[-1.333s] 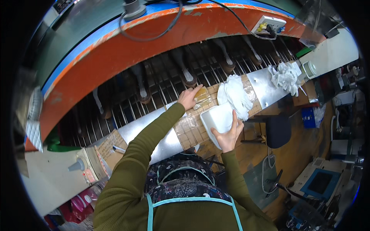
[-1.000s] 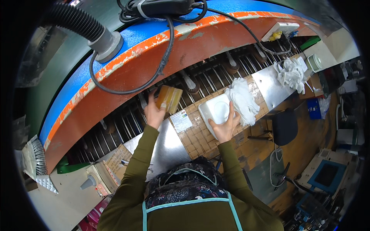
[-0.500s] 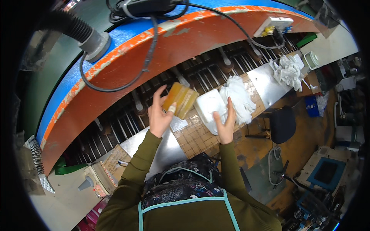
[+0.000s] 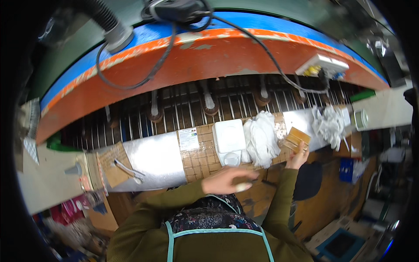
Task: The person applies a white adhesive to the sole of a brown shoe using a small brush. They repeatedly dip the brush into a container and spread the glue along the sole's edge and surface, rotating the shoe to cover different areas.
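My right hand (image 4: 298,158) grips a flat, square amber slab (image 4: 297,139) by its lower right edge, right of the white gloves. The slab looks partly see-through with paler bands; its exact kind is unclear. In front of my apron, my left hand (image 4: 227,180) points rightward with fingers stretched out and nothing in it, slightly blurred. A pale covering sits on its thumb. Just beyond it stand a white plastic container (image 4: 230,134) and a small clear round dish (image 4: 230,159). A heap of white cloth gloves (image 4: 262,139) lies against the container's right side.
A narrow metal ledge (image 4: 152,161) with woven-pattern brown covering runs across. Behind it are dark slots with metal rods, under an orange and blue curved machine edge (image 4: 209,56). More crumpled white cloths (image 4: 328,125) lie at right, near a power strip (image 4: 322,65). A dark stool (image 4: 309,180) stands below.
The amber slab has passed from my left hand to my right, which has moved rightward past the gloves. My left hand has come back toward my body. The view has turned.
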A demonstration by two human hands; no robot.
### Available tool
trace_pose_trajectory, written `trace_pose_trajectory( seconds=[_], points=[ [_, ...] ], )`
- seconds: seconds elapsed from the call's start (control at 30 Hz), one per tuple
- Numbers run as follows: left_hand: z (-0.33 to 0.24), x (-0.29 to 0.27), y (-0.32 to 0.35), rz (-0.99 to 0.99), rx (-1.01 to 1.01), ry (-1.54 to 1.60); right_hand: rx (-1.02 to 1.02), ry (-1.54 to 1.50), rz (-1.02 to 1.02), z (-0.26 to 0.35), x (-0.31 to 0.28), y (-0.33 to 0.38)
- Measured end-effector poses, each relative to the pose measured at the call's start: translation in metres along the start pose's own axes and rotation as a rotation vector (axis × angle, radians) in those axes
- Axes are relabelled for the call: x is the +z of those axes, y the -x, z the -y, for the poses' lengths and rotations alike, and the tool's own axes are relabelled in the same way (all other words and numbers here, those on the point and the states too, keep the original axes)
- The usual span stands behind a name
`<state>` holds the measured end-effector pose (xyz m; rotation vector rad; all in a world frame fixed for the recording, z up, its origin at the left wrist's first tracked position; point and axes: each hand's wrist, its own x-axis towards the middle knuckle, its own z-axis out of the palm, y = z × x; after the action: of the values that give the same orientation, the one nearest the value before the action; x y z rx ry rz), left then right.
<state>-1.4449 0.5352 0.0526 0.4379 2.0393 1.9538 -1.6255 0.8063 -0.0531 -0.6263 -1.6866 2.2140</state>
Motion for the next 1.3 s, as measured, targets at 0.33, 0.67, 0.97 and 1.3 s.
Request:
trace_pose_trajectory(
  seconds=[0.33,0.67,0.97,1.3],
  points=[
    [0.032,0.015,0.142,-0.531,-0.523,-0.573,-0.408,1.534,-0.139,-0.057,-0.028,-0.126],
    [0.083,-0.090,0.143,0.097,-0.950,-1.108,0.333,1.946,0.996,-0.221,-0.227,0.251],
    [0.114,-0.097,0.157,0.173,-0.583,-1.309,0.926,2.474,1.772,-0.312,-0.238,0.321],
    [0.114,-0.096,0.154,0.199,-0.581,-1.244,0.616,2.482,1.703,-0.393,-0.273,0.318]
  ],
)
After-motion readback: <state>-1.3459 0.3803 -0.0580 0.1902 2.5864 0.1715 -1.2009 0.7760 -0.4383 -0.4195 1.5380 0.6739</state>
